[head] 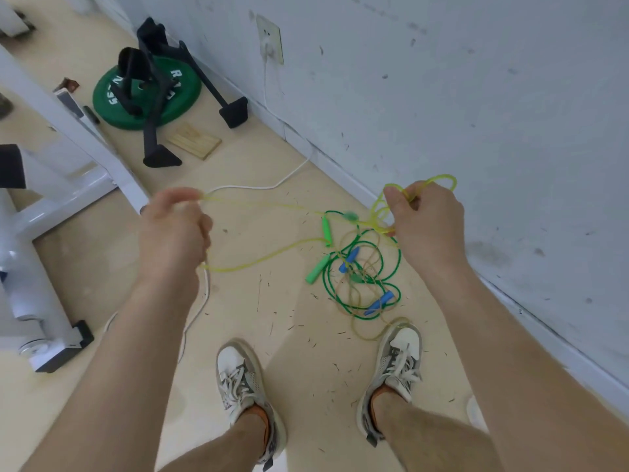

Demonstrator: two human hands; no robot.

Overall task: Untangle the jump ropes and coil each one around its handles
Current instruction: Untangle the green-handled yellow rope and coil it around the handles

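A yellow jump rope (262,204) stretches in the air between my two hands. My left hand (173,226) grips one part of it, and a strand runs from below that hand toward the floor pile. My right hand (425,219) pinches several yellow loops (439,181) bunched near the wall. On the floor between them lies a tangle: a dark green rope (381,264) with light green handles (318,269), and a tan rope (360,321) with blue handles (379,303). A second light green handle (327,229) lies upright in the pile.
A white cable (258,187) runs from a wall socket (270,39) across the floor. A green weight plate (146,97) with black stands, a wooden block (194,141) and a white machine frame (68,172) sit at left. My two shoes (245,376) stand below; the wall rises at right.
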